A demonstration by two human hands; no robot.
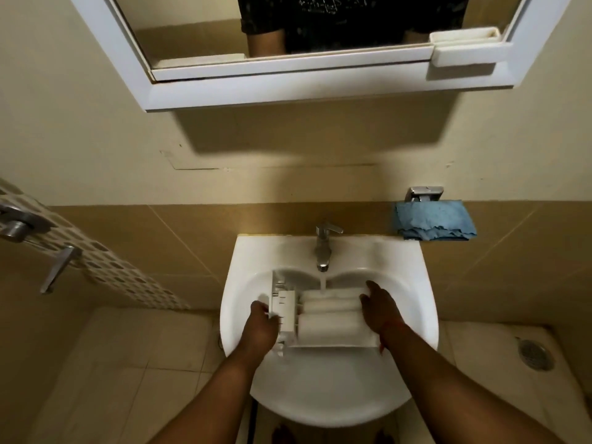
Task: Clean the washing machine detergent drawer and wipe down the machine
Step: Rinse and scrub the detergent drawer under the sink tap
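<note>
A white plastic detergent drawer [323, 318] lies across the bowl of a white sink [326, 389], under water running from the chrome tap [324, 248]. The stream lands on the drawer's far compartment. My left hand [261, 325] grips the drawer's left end, where the ribbed insert sits. My right hand [379, 310] holds the drawer's right end, fingers over its far corner. A blue cloth [434, 221] hangs from a metal holder on the wall to the right of the tap.
A white-framed mirror cabinet [288, 81] juts out above the sink. A door with a metal lever handle [57, 267] stands at the left. A floor drain [535, 352] sits in the tiled floor at the right.
</note>
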